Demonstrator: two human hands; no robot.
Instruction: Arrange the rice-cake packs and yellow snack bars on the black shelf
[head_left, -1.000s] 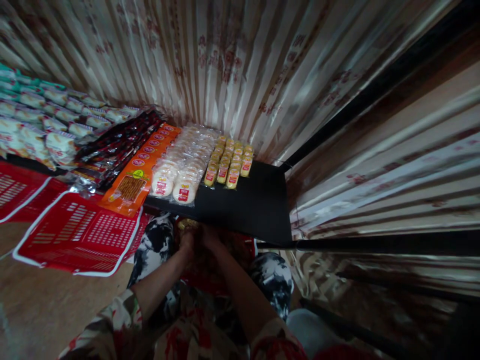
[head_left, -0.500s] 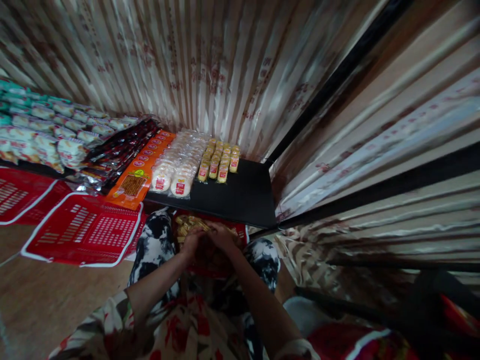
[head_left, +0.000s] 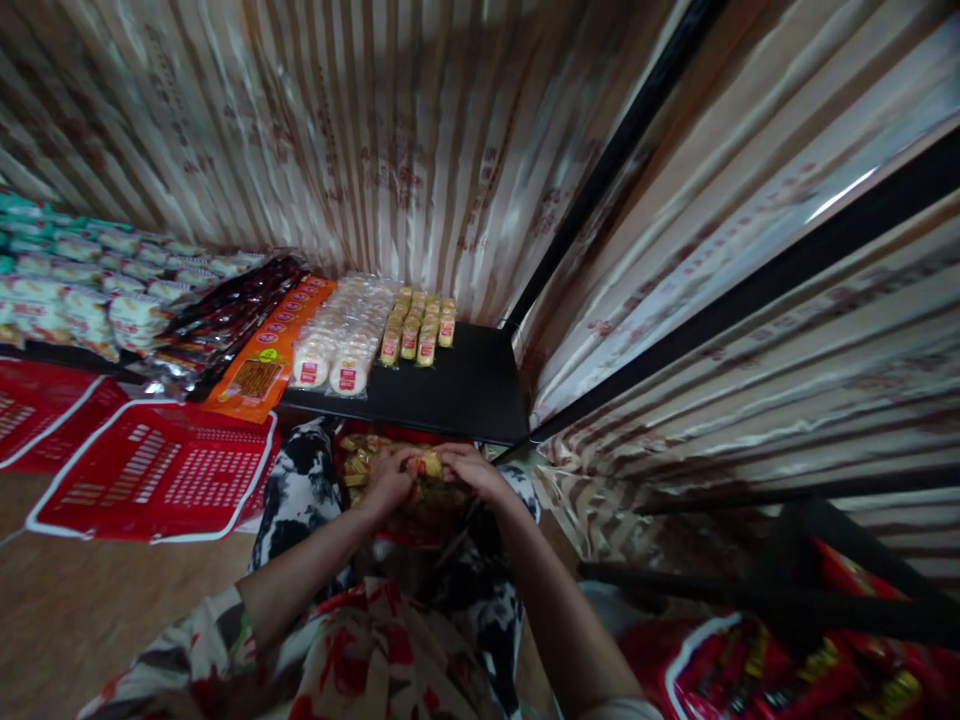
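Between my knees stands a red basket [head_left: 459, 438] with yellow wrapped snack packets [head_left: 358, 455] heaped in it. Over this heap, my left hand [head_left: 391, 478] and my right hand [head_left: 471, 468] hold one small yellow snack packet [head_left: 426, 464] from either side, fingers closed at its ends. The hands are a little apart, with the packet's printed face showing between them. Just beyond, rows of similar yellow packets [head_left: 409, 337] stand on a black shelf [head_left: 469, 385].
Left along the shelf lie round white cracker packs [head_left: 349, 372], an orange snack bag [head_left: 262, 368], dark shiny packets [head_left: 225, 315] and white-and-green bags [head_left: 82, 280]. Red baskets [head_left: 161, 465] stand on the floor at left. A metal frame bar [head_left: 697, 330] and striped curtain enclose the right.
My hands have drawn apart, the right one moving rightward, and a yellow packet now shows between them. The view has shifted slightly to the right.
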